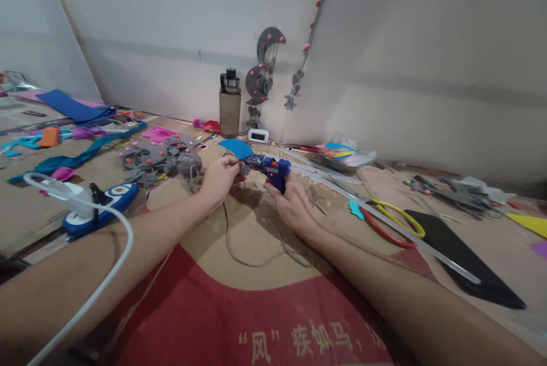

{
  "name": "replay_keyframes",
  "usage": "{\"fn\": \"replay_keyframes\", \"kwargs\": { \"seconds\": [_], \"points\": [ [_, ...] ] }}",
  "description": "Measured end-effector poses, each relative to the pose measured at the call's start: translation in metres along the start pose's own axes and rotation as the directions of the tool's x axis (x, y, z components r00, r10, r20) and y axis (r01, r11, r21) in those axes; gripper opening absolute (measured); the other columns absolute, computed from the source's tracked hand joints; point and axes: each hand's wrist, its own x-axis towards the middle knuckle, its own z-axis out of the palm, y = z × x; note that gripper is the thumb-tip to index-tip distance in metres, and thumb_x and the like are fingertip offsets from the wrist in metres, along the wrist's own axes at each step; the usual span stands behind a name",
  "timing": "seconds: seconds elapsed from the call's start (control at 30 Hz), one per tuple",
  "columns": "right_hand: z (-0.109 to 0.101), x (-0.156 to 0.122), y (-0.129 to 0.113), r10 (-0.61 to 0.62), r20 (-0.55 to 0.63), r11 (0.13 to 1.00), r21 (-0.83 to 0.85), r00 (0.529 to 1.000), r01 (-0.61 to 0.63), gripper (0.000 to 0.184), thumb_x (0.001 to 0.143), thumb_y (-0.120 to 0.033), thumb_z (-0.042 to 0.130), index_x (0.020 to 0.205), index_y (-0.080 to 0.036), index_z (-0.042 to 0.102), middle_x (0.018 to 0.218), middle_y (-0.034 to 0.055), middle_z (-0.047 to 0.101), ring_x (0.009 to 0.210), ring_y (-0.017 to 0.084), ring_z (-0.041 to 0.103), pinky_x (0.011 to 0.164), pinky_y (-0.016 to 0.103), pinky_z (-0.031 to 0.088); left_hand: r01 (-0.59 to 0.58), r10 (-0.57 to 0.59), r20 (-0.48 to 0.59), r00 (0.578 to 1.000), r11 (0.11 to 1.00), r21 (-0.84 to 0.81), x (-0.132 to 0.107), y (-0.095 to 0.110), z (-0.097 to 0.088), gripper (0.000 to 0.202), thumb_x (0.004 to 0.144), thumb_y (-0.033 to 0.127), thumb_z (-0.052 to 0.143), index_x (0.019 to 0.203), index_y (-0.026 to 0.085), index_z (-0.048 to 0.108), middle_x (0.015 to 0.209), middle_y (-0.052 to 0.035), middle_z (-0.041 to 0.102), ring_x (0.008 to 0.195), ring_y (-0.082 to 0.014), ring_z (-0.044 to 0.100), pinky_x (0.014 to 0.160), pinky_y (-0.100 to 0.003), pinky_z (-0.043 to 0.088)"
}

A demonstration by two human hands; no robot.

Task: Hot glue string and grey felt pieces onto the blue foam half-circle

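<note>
My right hand (289, 200) is closed round the handle of a small blue hot glue gun (270, 167), whose nozzle points left. My left hand (219, 179) pinches a small grey felt piece (243, 169) right at the nozzle tip. A blue felt semicircle (235, 147) lies just behind both hands. The gun's grey cord (252, 255) loops over the cardboard toward me. A ball of grey yarn (189, 163) sits just left of my left hand.
Scissors with yellow and red handles (395, 223) and a long clear glue stick (405, 235) lie to the right, by a black felt piece (461, 257). A brown water bottle (229, 105), hanging grey felt ornaments (262, 78), grey felt shapes (147, 158) and a blue-white device (102, 206) stand around.
</note>
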Motion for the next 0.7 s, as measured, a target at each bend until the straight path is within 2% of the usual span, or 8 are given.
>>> {"fn": "replay_keyframes", "kwargs": {
  "seconds": [0.33,0.57,0.7],
  "points": [
    [-0.0001,-0.0003,0.0016,-0.010,-0.007,1.000,-0.008,1.000,0.010,0.032,0.084,-0.037,0.048,0.108,-0.018,0.054,0.092,0.0090,0.066,0.080,0.023,0.060,0.074,0.034,0.046,-0.001,0.001,-0.006,1.000,1.000,-0.005,-0.0003,0.0006,0.0002,0.022,0.056,0.029,0.075,0.061,0.014,0.060,0.062,0.0004,0.058,0.056,-0.0108,0.056,0.059,-0.028,0.055],
    [0.0006,-0.0009,0.0012,-0.005,-0.008,1.000,-0.008,1.000,0.005,0.033,0.084,-0.038,0.047,0.109,-0.018,0.054,0.091,0.0078,0.066,0.080,0.023,0.061,0.073,0.033,0.046,0.007,-0.007,-0.012,1.000,1.000,-0.007,-0.0024,0.0037,0.0017,0.020,0.057,0.026,0.075,0.060,0.013,0.060,0.060,0.0007,0.057,0.056,-0.0111,0.056,0.062,-0.031,0.055],
    [0.0008,-0.0008,0.0015,-0.011,-0.008,1.000,-0.026,1.000,0.011,0.031,0.084,-0.037,0.047,0.108,-0.018,0.055,0.091,0.0084,0.066,0.080,0.023,0.061,0.073,0.033,0.046,0.000,0.000,-0.005,1.000,1.000,-0.004,-0.0016,0.0023,0.0012,0.022,0.056,0.028,0.076,0.060,0.013,0.060,0.061,0.0007,0.058,0.056,-0.0109,0.056,0.061,-0.029,0.055]
  ]
}}
